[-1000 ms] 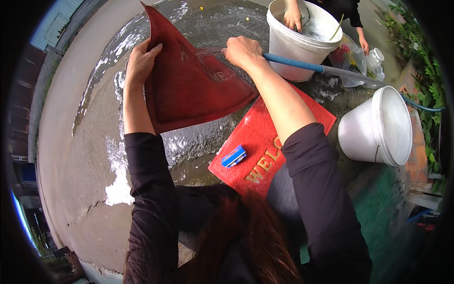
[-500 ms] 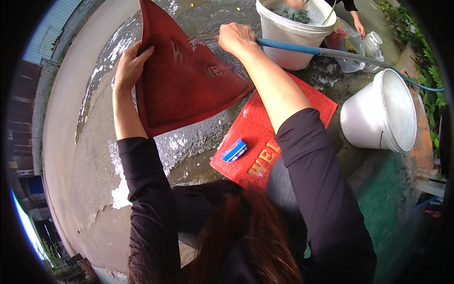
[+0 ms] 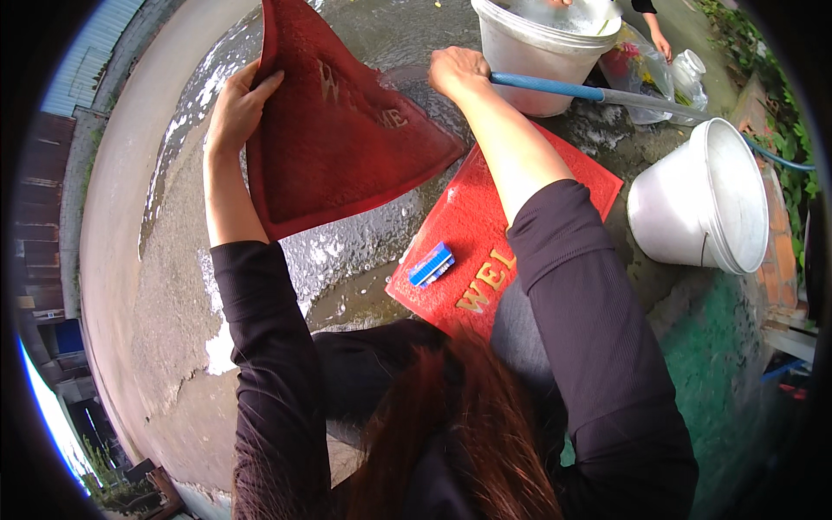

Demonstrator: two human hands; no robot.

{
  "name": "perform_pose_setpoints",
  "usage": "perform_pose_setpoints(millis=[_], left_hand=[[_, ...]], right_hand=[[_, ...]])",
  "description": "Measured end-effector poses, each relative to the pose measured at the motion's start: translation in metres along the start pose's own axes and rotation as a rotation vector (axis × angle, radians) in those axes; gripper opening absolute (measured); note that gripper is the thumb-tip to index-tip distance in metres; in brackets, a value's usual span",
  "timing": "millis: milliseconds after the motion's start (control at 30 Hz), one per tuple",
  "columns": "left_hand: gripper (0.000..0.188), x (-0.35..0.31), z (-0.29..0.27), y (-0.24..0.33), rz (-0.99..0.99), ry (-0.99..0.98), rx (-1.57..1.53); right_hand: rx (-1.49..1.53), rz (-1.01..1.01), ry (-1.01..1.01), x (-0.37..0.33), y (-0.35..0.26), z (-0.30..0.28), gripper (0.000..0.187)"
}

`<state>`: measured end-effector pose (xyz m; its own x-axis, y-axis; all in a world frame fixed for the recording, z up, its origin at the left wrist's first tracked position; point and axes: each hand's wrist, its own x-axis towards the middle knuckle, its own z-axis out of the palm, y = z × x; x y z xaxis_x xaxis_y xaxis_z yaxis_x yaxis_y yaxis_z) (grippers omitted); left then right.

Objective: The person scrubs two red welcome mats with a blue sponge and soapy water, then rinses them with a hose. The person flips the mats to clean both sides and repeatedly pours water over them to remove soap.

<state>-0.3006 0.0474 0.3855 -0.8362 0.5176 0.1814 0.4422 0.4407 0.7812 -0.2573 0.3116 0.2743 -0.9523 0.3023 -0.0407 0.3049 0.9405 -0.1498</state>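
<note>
Head view: the left hand [image 3: 238, 108] grips the left edge of a dark red doormat [image 3: 342, 143], fingers curled over the rim, and holds it lifted and tilted above the wet concrete floor [image 3: 147, 286]. The right hand [image 3: 459, 71] is closed around the end of a blue hose [image 3: 555, 87] at the mat's upper right corner; whether it also pinches the mat cannot be told. The lifted mat looks soaked and darker than the second one, so wetting or rinsing appears well under way, though no water stream is visible. A brighter red doormat [image 3: 485, 234] lies flat on the floor just below, partly under the right forearm, with a blue scrubbing brush [image 3: 431, 263] resting on it; its washing looks unfinished or not begun. White foam lies on the floor to the left. A white bucket [image 3: 706, 208] lies tipped on its side at right; another white bucket [image 3: 542, 52] stands beyond the hose, another person's hand [image 3: 663, 43] near it.
</note>
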Motion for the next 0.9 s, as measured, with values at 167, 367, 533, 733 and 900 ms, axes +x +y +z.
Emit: perform_pose_setpoints(millis=[167,367,533,733,900], left_hand=[[0.036,0.001,-0.003,-0.004,-0.022,0.033,0.061],[0.037,0.001,-0.001,-0.004,-0.011,0.101,0.104],[0.036,0.002,-0.002,-0.011,-0.046,0.151,0.086],[0.037,0.005,-0.015,-0.019,-0.115,0.233,0.173],[0.041,0.006,-0.005,-0.099,-0.259,0.285,0.182]], right_hand=[[-0.101,-0.010,-0.177,-0.007,0.003,0.017,0.030],[-0.158,0.022,-0.355,-0.016,0.014,0.032,0.034],[-0.211,-0.025,-0.554,-0.025,0.002,0.011,0.020],[0.157,-0.235,-0.492,-0.023,-0.019,-0.028,0.033],[0.299,-0.317,-0.478,-0.032,-0.044,-0.047,0.033]])
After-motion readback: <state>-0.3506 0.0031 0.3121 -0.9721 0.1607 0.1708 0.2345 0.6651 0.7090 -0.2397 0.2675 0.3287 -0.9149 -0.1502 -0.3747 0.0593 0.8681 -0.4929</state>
